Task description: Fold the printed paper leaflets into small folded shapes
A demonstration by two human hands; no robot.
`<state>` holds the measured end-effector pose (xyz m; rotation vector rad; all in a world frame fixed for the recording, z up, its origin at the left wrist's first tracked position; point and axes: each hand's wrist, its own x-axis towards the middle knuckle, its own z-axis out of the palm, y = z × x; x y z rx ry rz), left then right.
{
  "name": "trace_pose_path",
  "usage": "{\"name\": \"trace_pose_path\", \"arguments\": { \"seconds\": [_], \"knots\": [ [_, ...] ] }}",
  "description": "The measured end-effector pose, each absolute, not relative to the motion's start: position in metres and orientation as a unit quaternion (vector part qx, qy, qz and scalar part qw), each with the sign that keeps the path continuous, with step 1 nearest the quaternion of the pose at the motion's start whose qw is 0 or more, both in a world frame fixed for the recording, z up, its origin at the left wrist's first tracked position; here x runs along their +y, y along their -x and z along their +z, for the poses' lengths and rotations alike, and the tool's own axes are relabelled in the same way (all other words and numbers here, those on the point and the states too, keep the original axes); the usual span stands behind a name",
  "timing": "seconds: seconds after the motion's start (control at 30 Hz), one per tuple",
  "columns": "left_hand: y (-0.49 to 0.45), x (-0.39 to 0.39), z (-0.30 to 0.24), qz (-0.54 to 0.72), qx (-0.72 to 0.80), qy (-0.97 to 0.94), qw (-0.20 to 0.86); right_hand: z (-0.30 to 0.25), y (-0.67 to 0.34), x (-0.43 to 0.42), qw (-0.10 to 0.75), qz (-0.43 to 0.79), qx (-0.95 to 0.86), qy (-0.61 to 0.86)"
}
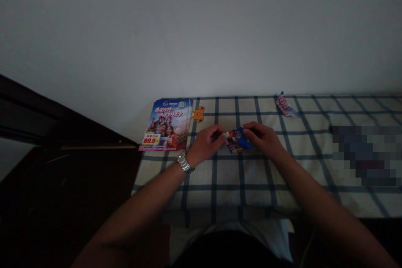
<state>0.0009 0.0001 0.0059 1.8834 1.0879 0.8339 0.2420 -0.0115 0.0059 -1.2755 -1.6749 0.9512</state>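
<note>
A small folded leaflet (238, 140), blue with orange and yellow print, is held up between my two hands over the checked cloth. My left hand (210, 142), with a silver watch on its wrist, pinches the leaflet's left edge. At the upper right corner, the fingers and thumb of my right hand (262, 136) grip it. To the left of my hands lies a stack of printed flyers (166, 125), face up, marked 89.9. Another folded piece of printed paper (283, 105) rests near the wall, to the right.
White cloth with dark blue checks (201, 176) covers the surface before me. An orange bear-shaped figure (198, 114) lies beside the flyers. A plain wall (201, 29) rises behind. A blurred-out dark object (366, 155) is at the right, and dark floor (78, 192) at the left.
</note>
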Motion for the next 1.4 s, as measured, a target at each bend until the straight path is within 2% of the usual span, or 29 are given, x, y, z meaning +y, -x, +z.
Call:
{"name": "trace_pose_path", "arguments": {
  "seconds": [0.37,0.53,1.0,1.4],
  "knots": [
    [-0.0027,0.0013,0.0078,0.332,0.429,-0.739,0.399,0.0095,-0.2379,-0.0126,0.401,0.392,-0.658,0.502],
    [-0.0030,0.0004,0.0082,0.323,0.435,-0.742,0.394,0.0077,-0.2377,-0.0124,0.371,0.401,-0.672,0.500],
    [-0.0021,0.0004,0.0098,0.308,0.429,-0.748,0.402,0.0073,-0.2401,-0.0110,0.361,0.349,-0.703,0.504],
    [-0.0058,-0.0038,0.0094,0.314,0.414,-0.758,0.394,0.0021,-0.2352,-0.0118,0.354,0.384,-0.700,0.487]
  ]
}}
